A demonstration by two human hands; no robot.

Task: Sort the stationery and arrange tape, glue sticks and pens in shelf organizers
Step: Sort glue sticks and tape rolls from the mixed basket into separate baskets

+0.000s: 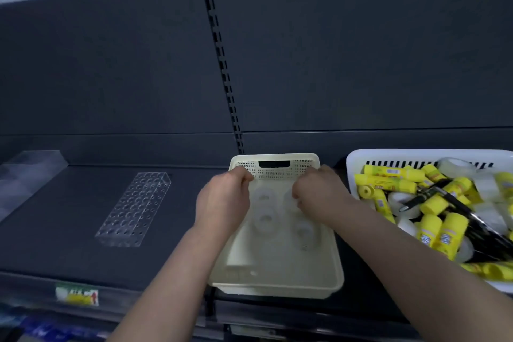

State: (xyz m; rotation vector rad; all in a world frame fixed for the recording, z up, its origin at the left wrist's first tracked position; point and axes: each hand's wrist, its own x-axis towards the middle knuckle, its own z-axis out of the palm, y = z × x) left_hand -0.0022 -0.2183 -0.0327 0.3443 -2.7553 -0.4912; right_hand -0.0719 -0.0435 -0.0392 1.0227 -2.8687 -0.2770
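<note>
The tape rolls [265, 220] lie flat in the cream basket [277, 290], under and between the left hand [222, 200] and the right hand [316, 193], so I judge the tape step is in hand. The next move likely calls for a reach to the white basket [352, 164], right of the right hand, for another roll. Both hands show curled fingers, but whether they pinch anything I cannot tell: the knuckles hide it.

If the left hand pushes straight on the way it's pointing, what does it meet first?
Probably the perforated back wall of the cream plastic basket: the left hand points away from the person, knuckles near that wall's left end. Depth is hard to judge here.
</note>
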